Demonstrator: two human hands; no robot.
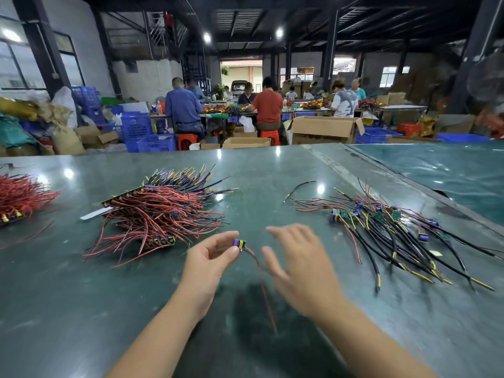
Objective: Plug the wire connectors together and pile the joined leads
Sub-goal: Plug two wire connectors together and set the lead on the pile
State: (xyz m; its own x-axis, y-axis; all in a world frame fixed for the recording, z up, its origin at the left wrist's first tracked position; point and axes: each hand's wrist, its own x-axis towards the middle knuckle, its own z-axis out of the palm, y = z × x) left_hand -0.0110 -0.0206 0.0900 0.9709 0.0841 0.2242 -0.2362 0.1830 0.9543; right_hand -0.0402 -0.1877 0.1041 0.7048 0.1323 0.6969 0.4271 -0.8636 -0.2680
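Left hand (210, 255) pinches one connector (239, 244), right hand (297, 266) spread empty; big unjoined heap (161, 211) beyond the left hand, small joined pile (387, 225) right.

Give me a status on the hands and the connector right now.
Left hand pinches connector, red and black lead hanging. Right hand open, blurred, empty. Black leads pile lies right; nothing between.

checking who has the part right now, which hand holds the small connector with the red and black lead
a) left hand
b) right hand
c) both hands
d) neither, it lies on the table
a: the left hand pinches the connector at its fingertips, while the right hand is spread open beside it, holding nothing.
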